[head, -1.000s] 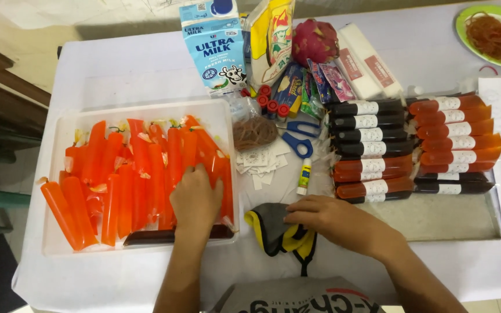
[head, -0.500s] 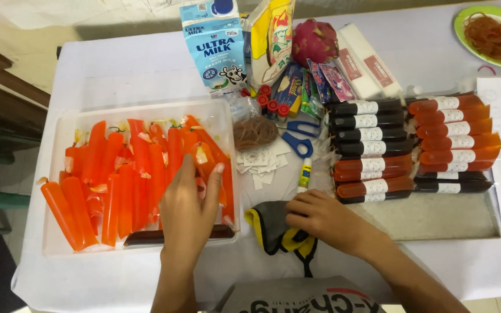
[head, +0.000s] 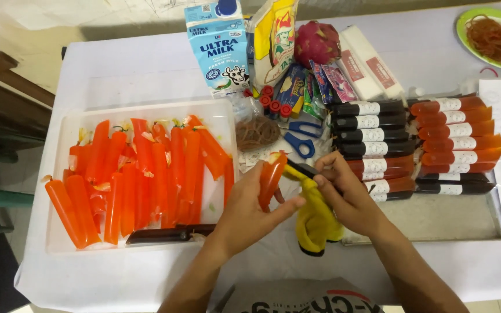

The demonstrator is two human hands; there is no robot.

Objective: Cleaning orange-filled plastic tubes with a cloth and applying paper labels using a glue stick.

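Looks like the wiping step on these frozen juice sticks: the left hand [head: 244,211] is pinching one orange ice pop tube [head: 271,175] between thumb and fingers, holding it up just past the 3 o'clock edge of the white tray [head: 59,243], while the right hand [head: 349,197] is closed round a yellow and black cloth [head: 315,223] and touching the tube's top end. My guess is the next move needs a steady pinch low on the tube so the cloth can slide along it without it slipping. Room is tight: scissors [head: 300,142] and a bundle of rubber bands [head: 256,132] sit at 12 o'clock from the hands, the rows of labelled tubes on the metal tray [head: 436,223] crowd in at 2 o'clock. The best open spot is bare tray metal at 4 o'clock.
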